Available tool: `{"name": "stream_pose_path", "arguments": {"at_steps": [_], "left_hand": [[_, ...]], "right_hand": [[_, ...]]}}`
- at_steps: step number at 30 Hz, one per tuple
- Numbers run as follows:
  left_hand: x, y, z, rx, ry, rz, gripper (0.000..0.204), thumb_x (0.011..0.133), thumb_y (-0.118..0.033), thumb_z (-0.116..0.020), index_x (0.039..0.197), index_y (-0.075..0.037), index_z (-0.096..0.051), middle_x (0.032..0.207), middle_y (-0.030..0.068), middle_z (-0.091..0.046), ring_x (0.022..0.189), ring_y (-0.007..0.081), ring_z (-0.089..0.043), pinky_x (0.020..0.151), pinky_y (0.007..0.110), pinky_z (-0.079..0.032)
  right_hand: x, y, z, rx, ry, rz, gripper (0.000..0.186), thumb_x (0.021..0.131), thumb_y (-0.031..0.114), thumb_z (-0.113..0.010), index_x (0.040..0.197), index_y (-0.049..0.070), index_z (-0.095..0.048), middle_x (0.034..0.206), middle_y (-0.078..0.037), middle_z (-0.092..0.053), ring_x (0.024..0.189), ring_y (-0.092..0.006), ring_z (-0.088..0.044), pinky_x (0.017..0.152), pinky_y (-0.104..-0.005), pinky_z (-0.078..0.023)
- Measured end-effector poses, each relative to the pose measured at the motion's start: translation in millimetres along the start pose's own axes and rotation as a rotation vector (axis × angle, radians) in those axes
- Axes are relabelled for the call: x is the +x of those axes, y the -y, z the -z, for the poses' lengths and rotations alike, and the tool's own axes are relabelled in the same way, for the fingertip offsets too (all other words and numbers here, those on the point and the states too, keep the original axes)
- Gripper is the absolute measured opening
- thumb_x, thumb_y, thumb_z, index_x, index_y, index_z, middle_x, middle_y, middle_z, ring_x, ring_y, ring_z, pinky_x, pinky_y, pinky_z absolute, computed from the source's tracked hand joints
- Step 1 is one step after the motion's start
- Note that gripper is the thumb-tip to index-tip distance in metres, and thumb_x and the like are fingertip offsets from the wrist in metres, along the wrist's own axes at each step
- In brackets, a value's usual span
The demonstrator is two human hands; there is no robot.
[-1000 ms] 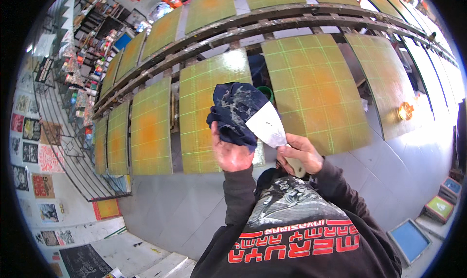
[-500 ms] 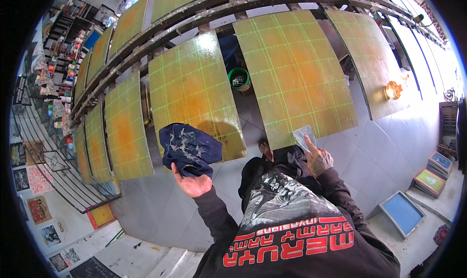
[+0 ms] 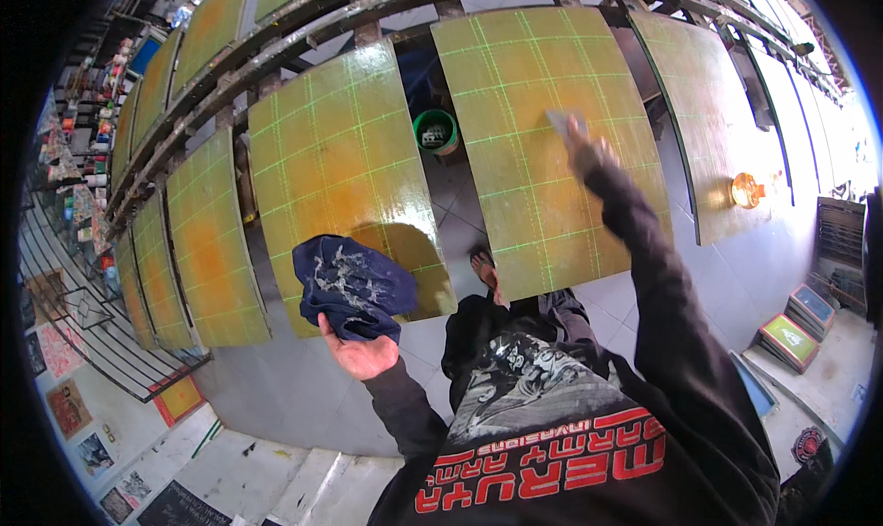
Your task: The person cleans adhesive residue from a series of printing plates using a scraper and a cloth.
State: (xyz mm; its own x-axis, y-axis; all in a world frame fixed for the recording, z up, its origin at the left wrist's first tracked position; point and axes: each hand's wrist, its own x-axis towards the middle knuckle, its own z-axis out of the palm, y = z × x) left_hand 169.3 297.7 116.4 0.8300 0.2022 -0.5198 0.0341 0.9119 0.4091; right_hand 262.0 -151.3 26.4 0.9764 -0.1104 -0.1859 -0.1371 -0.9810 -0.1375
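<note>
A dark blue cloth (image 3: 345,282) with whitish smears is bunched up in my left hand (image 3: 359,356), over the near end of a yellow-green board (image 3: 336,144). My fingers are partly hidden under it. My right hand (image 3: 589,149), smeared by motion, grips a flat pale scraper (image 3: 563,121). It is over the middle of the neighbouring board (image 3: 515,186), which is marked with green grid lines. Whether the scraper touches the surface I cannot tell.
Several similar boards lie along dark rails (image 3: 368,13). A green bucket (image 3: 435,132) stands in the gap between two boards. An orange-amber round container (image 3: 747,190) rests on the right-hand board (image 3: 708,131). Framed screens (image 3: 789,340) sit on a ledge at the right.
My right hand has moved with the scraper from the board's near edge up and away to its middle. My left hand still holds the cloth in about the same place. The view has shifted slightly.
</note>
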Motion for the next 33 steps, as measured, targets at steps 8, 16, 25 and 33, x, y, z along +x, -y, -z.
{"name": "stream_pose_path", "arguments": {"at_steps": [8,16,25,33], "left_hand": [[27.5,3.6,-8.4,0.073,-0.165,-0.085,0.044,0.087,-0.036,-0.057,0.123,-0.01,-0.059,0.126,0.0057,-0.059,0.117,0.0248,-0.053,0.101,0.042,-0.04],[17.7,19.8,-65.5,-0.046,-0.107,-0.154,0.044,0.09,-0.036,-0.054,0.125,-0.01,-0.057,0.129,0.007,-0.058,0.118,0.0254,-0.053,0.102,0.045,-0.039],[26.9,37.7,-82.6,-0.038,-0.081,-0.172,0.043,0.091,-0.036,-0.053,0.125,-0.01,-0.057,0.129,0.007,-0.057,0.119,0.0265,-0.053,0.103,0.045,-0.038],[70.2,69.6,-104.5,-0.1,0.086,0.005,0.046,0.092,-0.039,-0.047,0.13,-0.012,-0.054,0.133,0.008,-0.054,0.123,0.0279,-0.049,0.108,0.047,-0.031]], "right_hand": [[81.3,-15.6,5.1,0.079,0.03,-0.086,0.047,0.092,0.025,-0.045,0.136,0.009,-0.04,0.109,-0.028,-0.06,0.09,-0.0448,-0.062,0.075,-0.0546,-0.05],[115.9,-5.5,33.2,0.07,0.108,0.108,0.058,0.093,0.025,-0.043,0.144,0.003,-0.026,0.126,-0.031,-0.05,0.104,-0.0395,-0.061,0.089,-0.051,-0.047],[269.7,-14.7,74.0,0.124,-0.114,0.067,0.048,0.094,0.033,-0.044,0.138,0.014,-0.042,0.123,-0.02,-0.056,0.106,-0.0394,-0.058,0.093,-0.0443,-0.046],[126.7,80.5,167.9,1.743,0.681,-0.016,0.04,0.096,0.036,-0.05,0.126,0.011,-0.043,0.063,-0.005,-0.047,0.039,-0.0108,-0.044,0.035,-0.0257,-0.038]]}}
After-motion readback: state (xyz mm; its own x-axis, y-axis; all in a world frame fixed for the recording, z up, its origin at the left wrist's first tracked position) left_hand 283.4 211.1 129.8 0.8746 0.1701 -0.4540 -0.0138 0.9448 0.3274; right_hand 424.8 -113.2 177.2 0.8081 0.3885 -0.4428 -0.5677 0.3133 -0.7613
